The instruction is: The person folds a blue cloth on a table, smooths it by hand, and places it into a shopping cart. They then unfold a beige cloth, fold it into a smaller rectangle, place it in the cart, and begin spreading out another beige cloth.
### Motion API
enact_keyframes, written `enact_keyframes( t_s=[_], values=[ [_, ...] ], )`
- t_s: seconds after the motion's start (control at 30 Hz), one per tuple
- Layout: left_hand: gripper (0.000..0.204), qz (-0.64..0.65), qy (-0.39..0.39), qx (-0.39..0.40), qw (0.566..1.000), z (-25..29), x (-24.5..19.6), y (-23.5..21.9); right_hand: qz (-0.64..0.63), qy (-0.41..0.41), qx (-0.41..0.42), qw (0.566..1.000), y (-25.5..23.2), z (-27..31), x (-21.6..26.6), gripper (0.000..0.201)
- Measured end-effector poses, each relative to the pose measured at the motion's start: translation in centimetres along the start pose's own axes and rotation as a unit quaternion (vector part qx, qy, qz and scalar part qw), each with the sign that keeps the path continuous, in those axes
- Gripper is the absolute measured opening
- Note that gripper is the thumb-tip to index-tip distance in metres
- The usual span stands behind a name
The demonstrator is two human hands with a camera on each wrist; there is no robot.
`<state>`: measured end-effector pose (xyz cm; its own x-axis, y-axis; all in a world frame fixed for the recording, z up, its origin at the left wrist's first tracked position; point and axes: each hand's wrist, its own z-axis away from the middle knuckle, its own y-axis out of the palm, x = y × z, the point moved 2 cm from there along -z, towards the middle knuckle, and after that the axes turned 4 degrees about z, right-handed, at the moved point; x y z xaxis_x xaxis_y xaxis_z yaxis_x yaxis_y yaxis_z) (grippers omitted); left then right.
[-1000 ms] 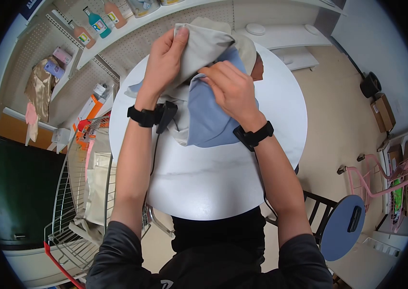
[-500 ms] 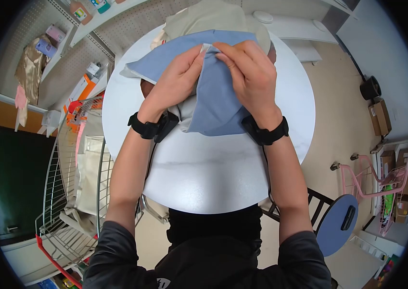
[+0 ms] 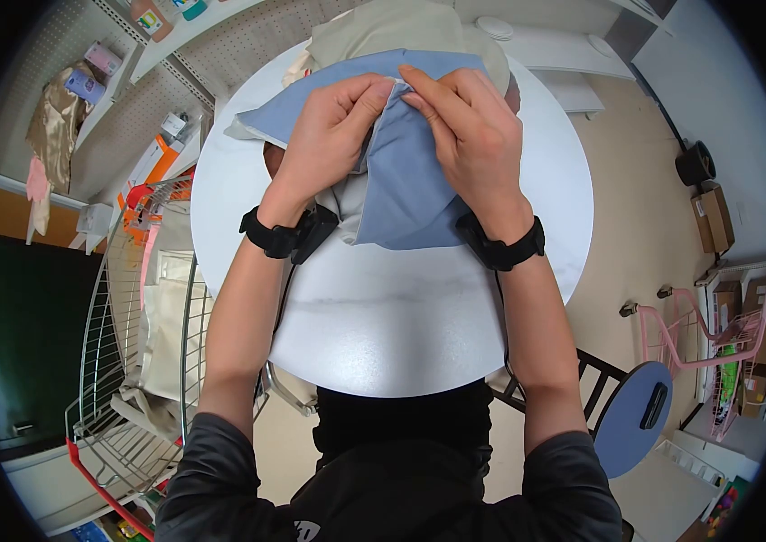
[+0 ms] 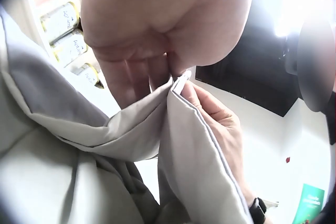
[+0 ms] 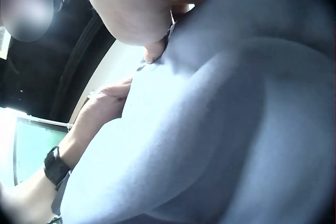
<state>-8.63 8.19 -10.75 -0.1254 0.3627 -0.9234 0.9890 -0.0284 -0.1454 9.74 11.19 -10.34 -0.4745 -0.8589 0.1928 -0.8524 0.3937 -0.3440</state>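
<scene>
A two-sided cloth (image 3: pixel 415 181), blue on one face and pale grey on the other, is held up over the round white table (image 3: pixel 383 334). My left hand (image 3: pixel 329 135) pinches its hemmed edge between thumb and fingers. Right beside it, my right hand (image 3: pixel 478 126) pinches the same edge, fingertips nearly meeting the left thumb. From the left wrist view, the grey face (image 4: pixel 194 161) hangs in folds, and a small white strip (image 4: pixel 181 83) shows at the pinched edge. The blue face (image 5: pixel 173 129) fills much of the right wrist view.
Beige fabric (image 3: pixel 392 36) lies behind the cloth on the table. A wire shopping cart (image 3: pixel 130 361) with pale fabric in it stands at the left, below shelves (image 3: pixel 193 45) with bottles. To the right are a blue round stool (image 3: pixel 631 425) and a pink cart (image 3: pixel 699 352).
My left hand has come down and right, from the raised grey part to beside my right hand. The blue face now spreads to the left too. Over the last half second, little moves.
</scene>
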Motion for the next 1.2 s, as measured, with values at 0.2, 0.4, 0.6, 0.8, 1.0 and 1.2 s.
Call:
enact_keyframes(
  t_s=[0.2,0.4,0.6,0.8,1.0,1.2],
  values=[
    [0.035,0.017,-0.002,0.003,1.0,-0.2,0.4,-0.4,0.025,0.002,0.002,1.0,-0.1,-0.1,0.1,0.023],
    [0.026,-0.01,-0.025,0.001,1.0,0.4,-1.8,0.6,0.007,0.001,-0.001,1.0,-0.6,-0.4,-0.2,0.016],
    [0.026,-0.002,0.001,-0.043,0.999,-0.1,-0.6,-0.6,-0.056,0.006,0.018,0.998,-0.2,-0.3,-0.9,0.026],
    [0.028,-0.013,0.036,-0.115,0.993,0.0,-1.8,-2.4,-0.171,0.119,-0.024,0.978,-2.1,-0.8,-2.4,0.035],
    [0.029,-0.054,0.084,-0.124,0.987,-0.2,-6.1,-5.2,-0.343,0.297,0.076,0.888,-5.4,-1.1,-8.1,0.018],
    [0.029,-0.09,0.103,-0.05,0.989,0.7,-10.8,-5.2,-0.186,-0.033,0.352,0.917,-0.2,-0.7,-3.7,0.033]
  ],
)
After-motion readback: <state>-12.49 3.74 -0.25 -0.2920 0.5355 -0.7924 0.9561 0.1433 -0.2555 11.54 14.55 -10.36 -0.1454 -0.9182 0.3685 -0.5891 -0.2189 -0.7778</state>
